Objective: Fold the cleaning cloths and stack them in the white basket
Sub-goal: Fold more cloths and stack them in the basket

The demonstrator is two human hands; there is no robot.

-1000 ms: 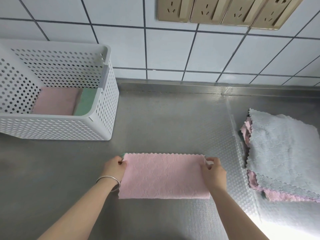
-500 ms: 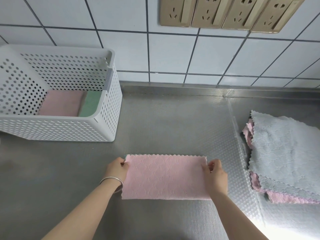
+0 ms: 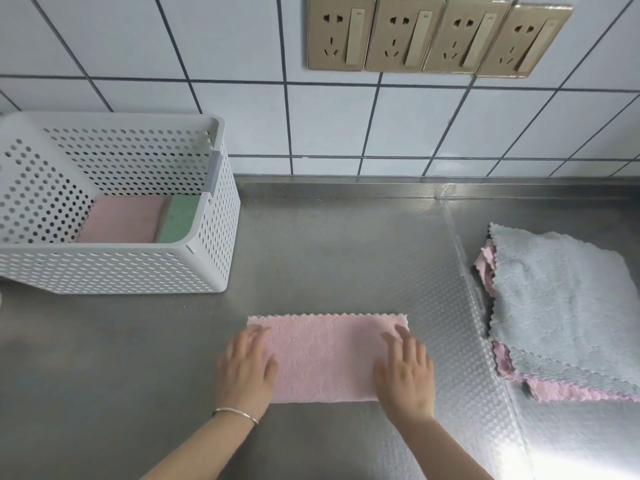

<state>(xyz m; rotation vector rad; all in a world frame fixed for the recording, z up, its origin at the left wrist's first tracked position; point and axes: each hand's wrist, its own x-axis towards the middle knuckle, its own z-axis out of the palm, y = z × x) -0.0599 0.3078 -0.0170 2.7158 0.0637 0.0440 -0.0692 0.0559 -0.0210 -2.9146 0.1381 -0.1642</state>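
A pink cleaning cloth (image 3: 325,355), folded into a wide rectangle, lies flat on the steel counter in front of me. My left hand (image 3: 246,372) rests flat on its left end with straight fingers. On the right end my right hand (image 3: 407,374) presses down the same way. The white perforated basket (image 3: 214,244) stands at the back left. Inside it lie a folded pink cloth (image 3: 121,220) and a green cloth (image 3: 178,220). A pile of unfolded cloths (image 3: 561,306), grey on top with pink beneath, sits at the right.
The steel counter (image 3: 104,358) runs back to a white tiled wall (image 3: 329,126). A row of gold wall sockets (image 3: 436,36) is mounted above. A textured shiny mat (image 3: 450,306) covers the counter's right half, with glare at the lower right.
Both hands let go of the cloth's far corners and now lie flat on its two ends. The view has shifted a little, so the basket appears further right.
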